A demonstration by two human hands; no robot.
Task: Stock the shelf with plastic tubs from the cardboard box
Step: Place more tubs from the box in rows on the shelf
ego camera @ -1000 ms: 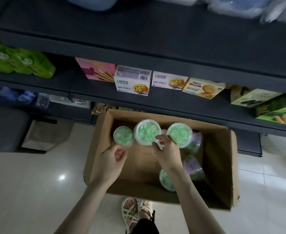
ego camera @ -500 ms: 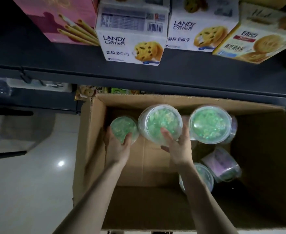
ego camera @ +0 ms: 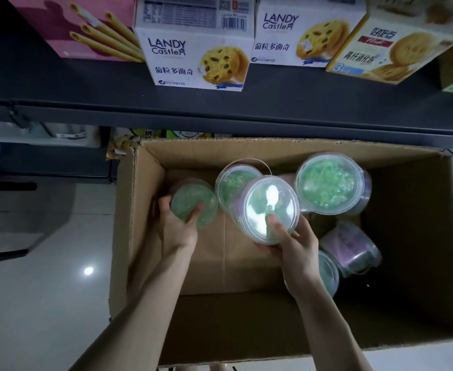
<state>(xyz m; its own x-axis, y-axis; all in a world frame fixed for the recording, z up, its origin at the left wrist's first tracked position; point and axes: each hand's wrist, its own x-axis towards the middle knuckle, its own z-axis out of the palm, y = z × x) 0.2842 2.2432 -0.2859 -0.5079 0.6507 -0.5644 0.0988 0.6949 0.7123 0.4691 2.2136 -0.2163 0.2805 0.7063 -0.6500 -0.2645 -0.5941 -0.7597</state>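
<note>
An open cardboard box stands on the floor below a dark shelf. Inside are several clear plastic tubs with green contents. My left hand grips a small tub at the box's back left. My right hand holds a larger tub, lifted and tilted, its lid glaring with reflected light. Behind it stands another tub with a thin handle. A big tub sits at the back right. Two more tubs lie on their sides by my right wrist.
Biscuit boxes and a pink wafer-roll box fill the shelf above the carton. A lower shelf at left holds clear packs. Glossy white floor lies left of the carton. The carton's near half is bare cardboard.
My right hand has raised and tilted its tub toward me, uncovering another tub behind it. My left hand has closed further round the small tub. The camera has moved closer.
</note>
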